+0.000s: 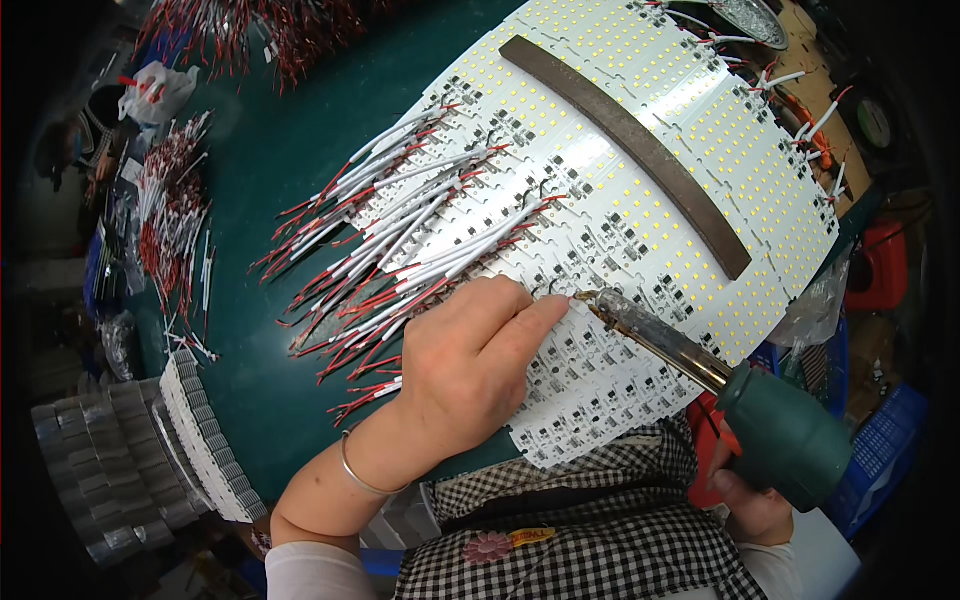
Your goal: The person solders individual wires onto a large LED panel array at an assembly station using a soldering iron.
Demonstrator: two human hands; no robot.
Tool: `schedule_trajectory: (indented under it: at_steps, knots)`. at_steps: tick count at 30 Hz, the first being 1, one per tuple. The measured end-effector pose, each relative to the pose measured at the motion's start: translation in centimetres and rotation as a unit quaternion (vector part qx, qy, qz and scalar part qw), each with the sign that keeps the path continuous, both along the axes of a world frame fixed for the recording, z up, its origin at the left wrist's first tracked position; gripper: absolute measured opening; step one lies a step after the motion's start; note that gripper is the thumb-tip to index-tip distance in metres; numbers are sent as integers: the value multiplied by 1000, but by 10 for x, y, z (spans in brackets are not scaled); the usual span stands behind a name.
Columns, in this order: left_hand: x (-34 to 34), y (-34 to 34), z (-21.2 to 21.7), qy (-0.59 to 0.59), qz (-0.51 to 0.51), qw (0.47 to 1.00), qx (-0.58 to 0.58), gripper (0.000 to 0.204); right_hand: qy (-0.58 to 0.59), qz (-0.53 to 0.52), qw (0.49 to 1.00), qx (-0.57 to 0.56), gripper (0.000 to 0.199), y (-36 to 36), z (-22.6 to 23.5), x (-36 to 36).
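Note:
My left hand (470,350) is closed in a pinch low over the white LED circuit boards (600,250). A wire appears to be in that pinch, mostly hidden by the fingers. My right hand (752,508) grips the dark green handle of a soldering iron (770,425), entering from the right. Its hot end meets the board just beside my left fingertips. Rows of short white wires with red ends (430,255) are attached along the boards and stick out leftward, some running beneath my left hand. Small black components and yellow LEDs cover the boards.
A curved brown bar (630,150) lies across the boards. On the green tabletop (270,400) rest a bundle of loose wires (172,205) and, farther off, a larger wire pile (270,35). Stacked grey-white parts (130,460) stand at lower left. Blue baskets (885,455) are at right.

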State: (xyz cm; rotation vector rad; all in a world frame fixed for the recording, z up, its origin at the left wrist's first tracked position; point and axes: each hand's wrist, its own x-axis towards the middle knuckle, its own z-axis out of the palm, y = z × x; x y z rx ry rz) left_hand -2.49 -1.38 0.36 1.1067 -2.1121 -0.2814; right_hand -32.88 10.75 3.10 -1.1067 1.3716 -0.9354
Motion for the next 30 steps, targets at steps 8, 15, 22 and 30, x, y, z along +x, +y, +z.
schedule_trajectory:
  at_steps: [8, 15, 22, 30]
  knots:
    - [-2, 1, -1, -5, 0, 1000, -16, 41, -5, -15, 1000, 4, 51, -4, 7, 8]
    - [-1, 2, -2, -18, 7, 999, -26, 40, -48, -85, 994, -50, 61, -11, 6, 11]
    - [-3, 2, -1, -14, 2, 1000, -27, 39, -43, -62, 994, -81, 70, -11, 8, 10]
    - [-1, 5, 9, -30, 30, 998, -39, 30, -61, -105, 980, -154, 67, -40, 15, 14]
